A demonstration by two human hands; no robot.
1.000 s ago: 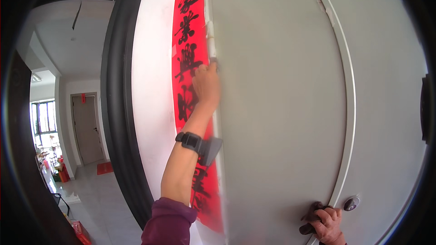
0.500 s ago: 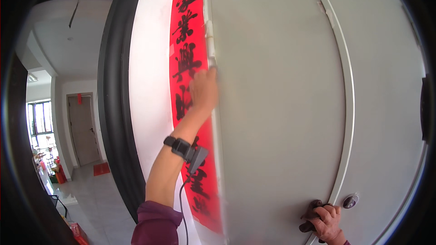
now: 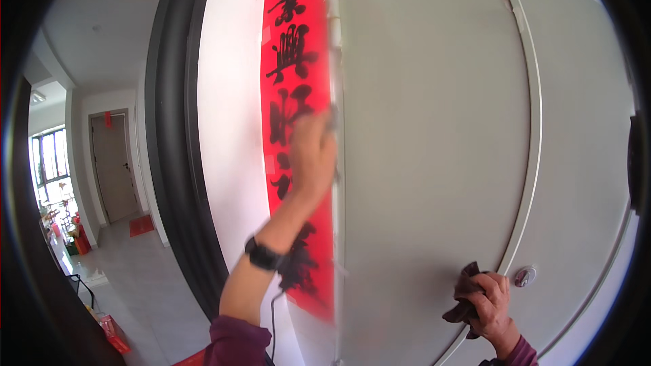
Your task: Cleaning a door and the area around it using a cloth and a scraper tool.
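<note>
My left hand (image 3: 313, 156) is raised along the edge where the grey-green door panel (image 3: 427, 129) meets the wall. Its fingers are curled, and a small greyish thing shows at their tips, too blurred to name. Behind that hand a long red paper banner (image 3: 297, 88) with black brush characters hangs on the white wall, partly hidden by my wrist and forearm. Lower right, my right hand (image 3: 491, 305) grips a crumpled dark brown cloth (image 3: 469, 291) close to the raised trim of the panel.
A round metal lock (image 3: 524, 276) sits just right of my right hand. On the left stands a black door frame (image 3: 178, 115), opening onto a tiled room with a far door (image 3: 114, 166) and a red mat (image 3: 141, 225). A black cable (image 3: 273, 318) hangs from my left wrist strap (image 3: 263, 255).
My left hand has slid down the panel's edge relative to the banner. The view has shifted lower, and my right hand with the cloth appears slightly higher, showing more of the cloth.
</note>
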